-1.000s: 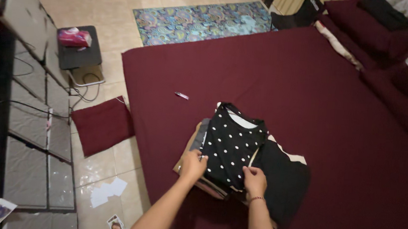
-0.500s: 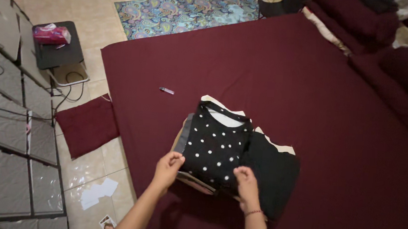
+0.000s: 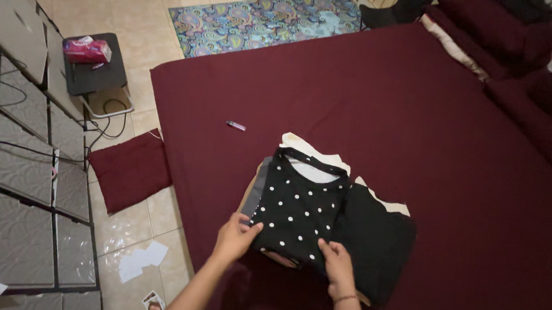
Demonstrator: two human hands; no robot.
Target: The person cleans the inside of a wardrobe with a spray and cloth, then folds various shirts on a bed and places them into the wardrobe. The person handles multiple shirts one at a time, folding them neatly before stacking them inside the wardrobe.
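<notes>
Black polka-dot top (image 3: 298, 211) (folded, atop a garment pile (image 3: 373, 239)) was pinched at its near edge by left hand (image 3: 234, 238) and right hand (image 3: 336, 266), fingers curled.

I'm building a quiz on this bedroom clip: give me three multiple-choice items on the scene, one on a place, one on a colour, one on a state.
1. Where does the small pen-like object lie?
A. On the maroon bed cover, beyond the clothes
B. On the patterned rug
C. On the black stool

2. What colour is the dotted top?
A. Red with black dots
B. Black with white dots
C. Plain white

3. How are the hands placed?
A. Both raised off the clothes
B. One holds the tissue pack
C. Left hand and right hand grip the top's near edge

Answers: 1 A, it rests on the cover past the stack. 2 B, white dots show on black cloth. 3 C, both hands' fingers meet the lower edge.
</notes>
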